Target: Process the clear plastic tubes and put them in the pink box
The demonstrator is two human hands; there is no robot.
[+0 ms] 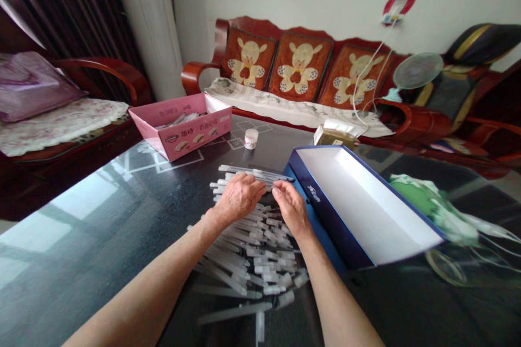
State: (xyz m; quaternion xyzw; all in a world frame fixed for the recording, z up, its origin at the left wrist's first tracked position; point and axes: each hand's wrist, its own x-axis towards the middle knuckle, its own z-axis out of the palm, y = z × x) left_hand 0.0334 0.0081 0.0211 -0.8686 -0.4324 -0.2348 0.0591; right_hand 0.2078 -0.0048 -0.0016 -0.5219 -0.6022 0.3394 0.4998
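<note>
Over a pile of translucent white pen barrels (228, 265) and short pen caps (272, 268), my two hands meet with their fingertips almost touching. My left hand (241, 196) is closed, thumb and fingers pinched together. Opposite it, my right hand (291, 207) is also closed in a pinch. Whatever lies between the fingertips is too small and too covered to make out. Just beyond the hands, several longer pens (268, 174) lie side by side, pointing right. Part of the pile is hidden under my hands and forearms.
A pink box (179, 138) with pale sticks inside stands at the left back. A blue box (366, 200) with a white inside sits to the right. Between them are a small round jar (251, 139) and a tissue box (334, 135). A green-white bag (435, 209) lies far right.
</note>
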